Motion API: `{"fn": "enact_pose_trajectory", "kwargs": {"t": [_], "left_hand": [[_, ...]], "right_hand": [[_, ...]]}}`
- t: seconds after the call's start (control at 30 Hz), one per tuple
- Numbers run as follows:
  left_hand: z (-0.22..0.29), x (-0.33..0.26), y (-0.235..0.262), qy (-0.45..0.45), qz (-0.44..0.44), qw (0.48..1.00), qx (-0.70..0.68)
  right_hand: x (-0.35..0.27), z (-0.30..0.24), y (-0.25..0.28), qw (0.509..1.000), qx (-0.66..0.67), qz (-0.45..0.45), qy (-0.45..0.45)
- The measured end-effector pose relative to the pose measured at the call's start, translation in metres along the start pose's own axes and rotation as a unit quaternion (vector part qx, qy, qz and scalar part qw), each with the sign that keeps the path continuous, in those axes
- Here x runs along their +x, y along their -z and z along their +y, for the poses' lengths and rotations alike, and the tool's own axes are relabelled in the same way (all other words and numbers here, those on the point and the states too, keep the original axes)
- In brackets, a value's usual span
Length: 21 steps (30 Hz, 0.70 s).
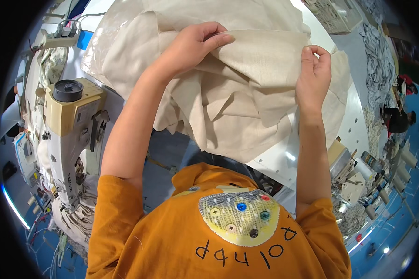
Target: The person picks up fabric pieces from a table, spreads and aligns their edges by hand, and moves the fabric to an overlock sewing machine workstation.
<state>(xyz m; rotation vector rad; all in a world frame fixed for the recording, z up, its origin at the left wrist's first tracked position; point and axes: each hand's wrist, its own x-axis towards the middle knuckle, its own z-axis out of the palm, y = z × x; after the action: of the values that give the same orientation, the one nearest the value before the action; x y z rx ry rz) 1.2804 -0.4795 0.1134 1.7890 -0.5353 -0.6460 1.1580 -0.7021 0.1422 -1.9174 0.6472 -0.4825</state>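
Both hands pinched the cloth's (246,88) folded top edge on the white table (358,125), the left hand (195,44) with fingers pressed flat, the right hand (314,69) curled tight, so uneven pull could likely skew the fold.

Pretty tight workspace, cloth everywhere

The beige cloth (233,88) covers most of the white table (358,125), so the only bare strip is along its right edge and near corner. On the left, a sewing machine (70,135) stands just beside the cloth and blocks that side, with a power strip (60,35) behind it. A white basket (333,14) sits at the far right corner. Both hands, left (193,44) and right (314,76), are up against the cloth's folded edge.
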Motion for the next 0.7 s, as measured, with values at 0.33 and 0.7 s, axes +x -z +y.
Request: {"fn": "enact_pose_trajectory", "kwargs": {"t": [0.33, 0.7], "left_hand": [[0.008, -0.004, -0.001, 0.055, 0.009, 0.998, 0.011], [-0.01, -0.004, -0.003, 0.031, 0.024, 0.999, -0.02]], "right_hand": [[0.007, 0.013, -0.005, 0.999, -0.028, -0.008, 0.023], [0.01, 0.03, -0.011, 0.993, 0.071, -0.013, 0.095]]}}
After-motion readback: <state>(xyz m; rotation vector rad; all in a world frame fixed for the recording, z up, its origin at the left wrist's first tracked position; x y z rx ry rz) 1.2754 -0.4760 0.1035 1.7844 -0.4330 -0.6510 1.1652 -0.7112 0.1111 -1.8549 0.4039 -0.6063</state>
